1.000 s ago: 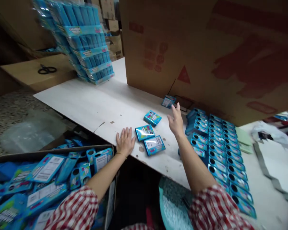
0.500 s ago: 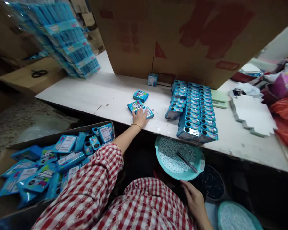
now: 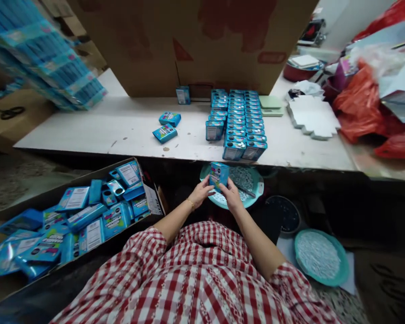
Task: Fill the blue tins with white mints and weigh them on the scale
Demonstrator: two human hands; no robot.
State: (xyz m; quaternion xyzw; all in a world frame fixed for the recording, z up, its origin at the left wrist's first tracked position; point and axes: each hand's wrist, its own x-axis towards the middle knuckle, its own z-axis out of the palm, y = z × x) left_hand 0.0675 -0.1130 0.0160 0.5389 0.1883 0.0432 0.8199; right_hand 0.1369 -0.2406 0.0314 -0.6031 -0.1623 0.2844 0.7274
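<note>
A small blue candy box (image 3: pixel 219 174) is held upright between my two hands, above a turquoise basin (image 3: pixel 260 185) of small white candies. My left hand (image 3: pixel 201 193) grips its left side, a thin bracelet on the wrist. On the right side, the fingers of my right hand (image 3: pixel 231 194) close round its lower edge. A dark-handled scoop or utensil (image 3: pixel 245 191) lies in the basin, partly hidden by my right hand. Beyond, on the white table (image 3: pixel 135 130), lie two blue boxes, the nearer one (image 3: pixel 165 133) tilted beside the farther one (image 3: pixel 170 119).
Rows of blue boxes (image 3: pixel 236 121) stand on the table before a large cardboard carton (image 3: pixel 148 58). At lower left, an open carton (image 3: pixel 104 245) holds many blue boxes. Flat white card (image 3: pixel 313 114) lies at right. Another turquoise basin (image 3: pixel 343 270) sits low at right.
My left hand has lifted a blue box off the table and brought it toward me over the basin. My right hand has come up from below to hold it too. The view has shifted right.
</note>
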